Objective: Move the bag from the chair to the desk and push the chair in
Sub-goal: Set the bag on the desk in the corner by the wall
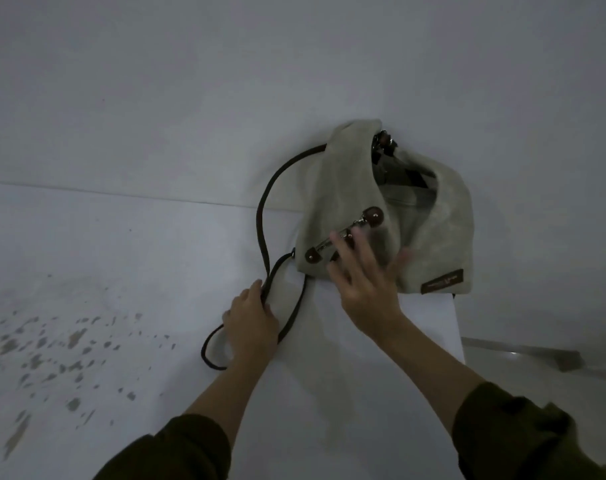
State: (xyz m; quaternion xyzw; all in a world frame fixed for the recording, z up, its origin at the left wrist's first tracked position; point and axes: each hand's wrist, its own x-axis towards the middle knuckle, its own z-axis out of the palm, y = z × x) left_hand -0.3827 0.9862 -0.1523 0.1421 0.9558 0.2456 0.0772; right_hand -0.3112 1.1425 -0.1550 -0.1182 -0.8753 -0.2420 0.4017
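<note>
A pale canvas bag (429, 216) with brown leather tabs and a metal clasp leans against the white wall at the back right of the white desk (156, 271). Its dark brown strap (261, 202) loops out to the left over the desk. My left hand (251, 323) lies on the strap's loop, fingers curled over it. My right hand (364, 275) is spread against the bag's front, fingers apart and blurred, just below the clasp. The chair is not in view.
The desk surface has a patch of worn, speckled marks (52, 348) at the left. The desk's right edge (459, 327) drops off beside the bag, with a grey floor skirting (523, 355) beyond. A white wall (294, 81) rises directly behind.
</note>
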